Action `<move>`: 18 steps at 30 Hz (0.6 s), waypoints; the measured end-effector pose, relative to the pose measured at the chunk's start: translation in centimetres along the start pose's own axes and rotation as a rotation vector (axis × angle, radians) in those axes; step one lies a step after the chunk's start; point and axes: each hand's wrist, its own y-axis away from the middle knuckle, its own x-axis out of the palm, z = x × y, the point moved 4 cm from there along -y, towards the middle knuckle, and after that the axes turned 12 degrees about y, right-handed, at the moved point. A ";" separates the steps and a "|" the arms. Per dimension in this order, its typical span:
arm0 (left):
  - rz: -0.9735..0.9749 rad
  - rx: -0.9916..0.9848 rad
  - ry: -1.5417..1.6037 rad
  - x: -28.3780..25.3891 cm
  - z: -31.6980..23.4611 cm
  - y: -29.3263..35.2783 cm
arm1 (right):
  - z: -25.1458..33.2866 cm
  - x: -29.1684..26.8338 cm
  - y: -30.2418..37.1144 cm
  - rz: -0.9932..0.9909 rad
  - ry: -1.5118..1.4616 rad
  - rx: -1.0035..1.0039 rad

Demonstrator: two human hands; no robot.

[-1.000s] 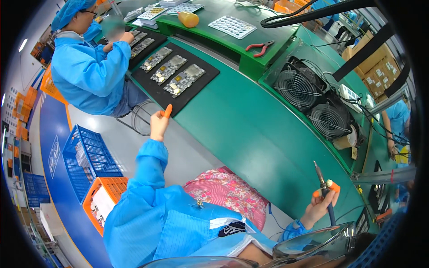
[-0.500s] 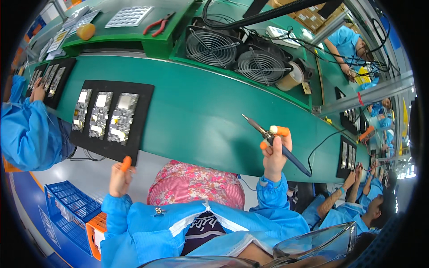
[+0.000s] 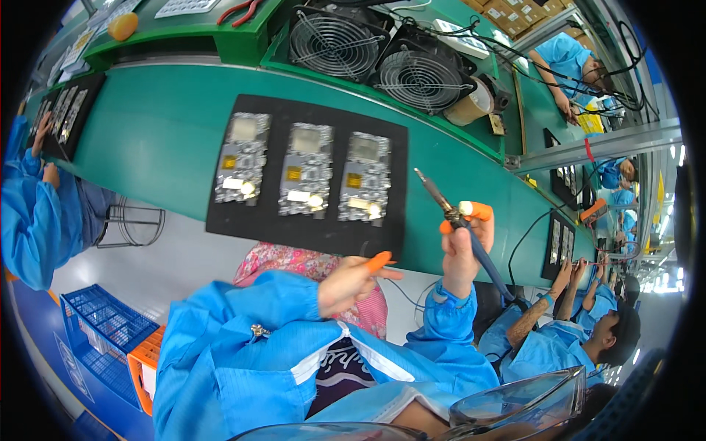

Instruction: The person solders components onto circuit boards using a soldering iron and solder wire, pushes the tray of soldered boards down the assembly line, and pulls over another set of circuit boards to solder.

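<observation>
My right hand (image 3: 465, 250) grips a soldering iron (image 3: 482, 257) by its dark blue handle, with orange covers on the fingertips. The iron's metal tip points up and left, just past the right edge of a black mat (image 3: 276, 228). Three circuit boards (image 3: 243, 158) lie side by side on that mat, each with a silvery square, a yellow patch and bright spots. Just below the mat's front edge, my left hand (image 3: 349, 285) has its fingers stretched to the right, one in an orange cover, and holds nothing visible.
Two fans (image 3: 334, 44) with wire guards and a tape roll (image 3: 471, 103) stand behind the green bench (image 3: 162, 147). Red-handled pliers (image 3: 239, 11) lie on the raised shelf. Co-workers sit left and right with similar mats. A blue crate (image 3: 110, 323) stands on the floor at lower left.
The black mat with its boards has slid right, in front of me. My left hand has moved right along with it, across my lap. My right hand still holds the iron, slightly farther right.
</observation>
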 end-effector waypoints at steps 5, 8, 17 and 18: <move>-0.007 0.004 -0.059 2.4 2.3 -3.9 | 0.3 -0.9 -0.1 -0.021 0.063 0.042; 0.026 0.046 -0.044 2.6 2.7 -4.4 | 0.0 -0.4 -0.4 -0.038 0.094 0.044; 0.382 0.090 0.655 -1.2 -4.1 3.9 | 0.8 3.1 -1.0 0.210 0.150 0.117; 0.379 0.177 0.680 -1.6 -5.5 4.9 | 0.5 3.7 -1.2 0.208 0.145 0.125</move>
